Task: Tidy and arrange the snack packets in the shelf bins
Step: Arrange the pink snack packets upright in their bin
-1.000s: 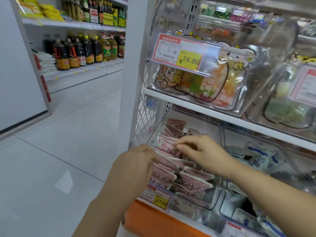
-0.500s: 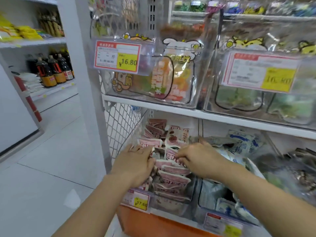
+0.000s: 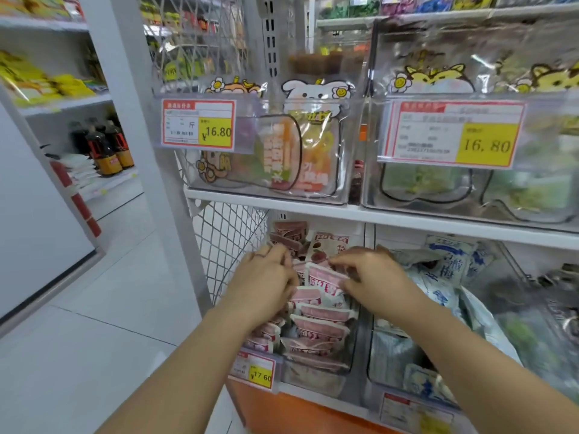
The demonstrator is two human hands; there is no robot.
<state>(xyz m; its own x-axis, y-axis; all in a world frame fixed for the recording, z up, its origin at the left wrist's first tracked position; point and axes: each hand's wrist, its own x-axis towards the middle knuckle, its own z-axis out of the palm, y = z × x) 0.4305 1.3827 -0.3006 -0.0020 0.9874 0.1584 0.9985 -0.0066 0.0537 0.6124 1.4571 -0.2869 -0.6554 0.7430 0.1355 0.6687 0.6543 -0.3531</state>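
Note:
Several pink-and-white snack packets (image 3: 319, 324) fill a clear shelf bin (image 3: 316, 375) on the lower shelf. My left hand (image 3: 266, 283) lies on the left side of the pile with its fingers curled over the packets. My right hand (image 3: 372, 277) reaches in from the right and pinches the top edge of an upright pink packet (image 3: 326, 278). More pink packets (image 3: 329, 245) stand at the back of the bin.
A neighbouring bin holds blue-and-white packets (image 3: 448, 270). Above, clear bins (image 3: 269, 151) with cartoon pouches carry 16.80 price tags (image 3: 199, 125). A 17.60 tag (image 3: 255, 371) hangs on the pink bin. A wire mesh side panel (image 3: 225, 236) stands left; tiled aisle floor (image 3: 94, 339) beyond.
The view has swung right and closer to the shelf. Both hands have moved deeper into the pink bin, and my right hand now pinches an upright packet.

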